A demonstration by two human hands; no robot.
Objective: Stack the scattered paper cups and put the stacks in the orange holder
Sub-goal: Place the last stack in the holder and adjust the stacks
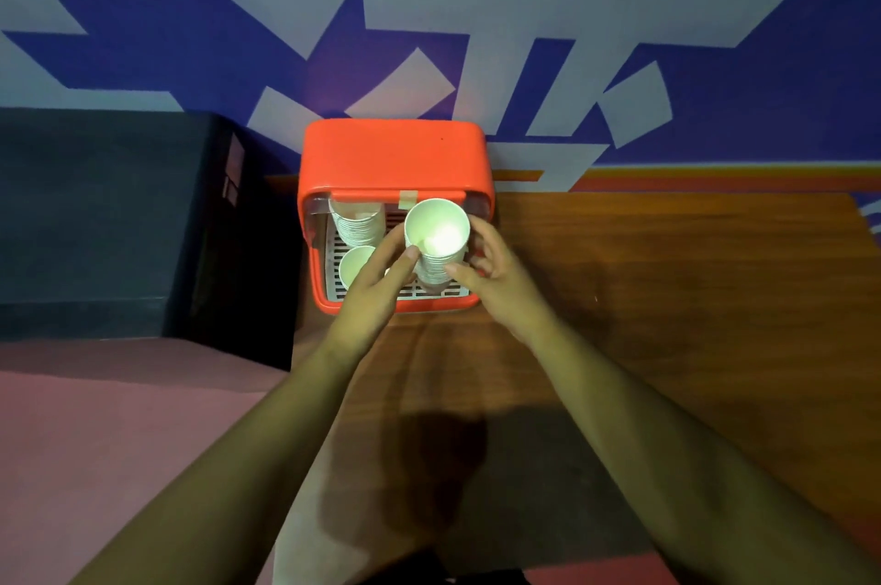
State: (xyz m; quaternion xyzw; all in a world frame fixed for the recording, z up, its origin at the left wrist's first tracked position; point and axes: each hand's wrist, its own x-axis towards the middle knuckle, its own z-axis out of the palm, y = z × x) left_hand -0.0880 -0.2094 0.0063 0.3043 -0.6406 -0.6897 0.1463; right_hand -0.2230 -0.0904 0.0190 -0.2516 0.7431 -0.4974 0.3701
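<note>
Both hands were closed around one tall stack of paper cups (436, 246), its open mouth facing up. The left hand (376, 284) pressed its thumb and fingers against the stack's left side, and the right hand (496, 270) cupped the right side with the thumb in front. The stack stood inside the orange holder (395, 155), over its white slotted floor (333, 250). Left of the left hand, a second stack (357, 222) leaned at the holder's back, and another cup (355, 267) sat just beside the left hand's fingers. The holder rested on a wooden table (667, 274).
</note>
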